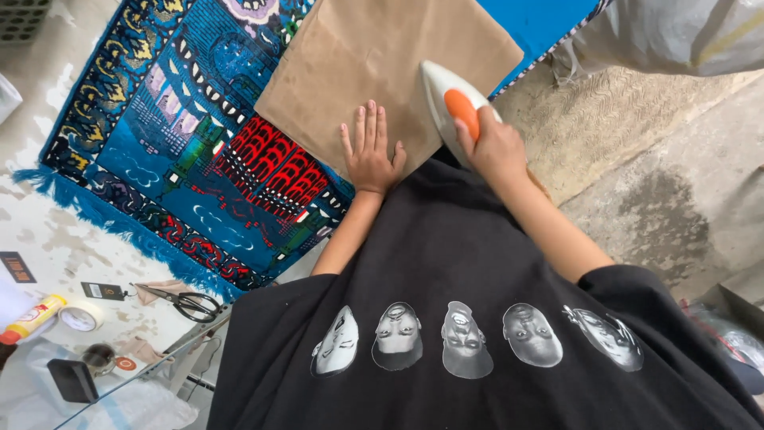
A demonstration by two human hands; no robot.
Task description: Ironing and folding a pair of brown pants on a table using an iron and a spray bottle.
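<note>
Tan cloth [374, 56]; white iron [450, 99], orange handle; blue patterned fringed rug [183, 151].

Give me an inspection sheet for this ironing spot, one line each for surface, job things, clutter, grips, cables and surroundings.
Surface: patterned blue rug with a fringe, spread flat.
Job's things: tan fabric piece lies on the rug; white iron with orange handle stands on its right edge.
Clutter: scissors, tape roll, tube at lower left.
Grips: left hand flat on the fabric; right hand shut on the iron's handle.
Cables: nothing seen.
Surroundings: worn concrete floor; plastic sheeting top right.
</note>
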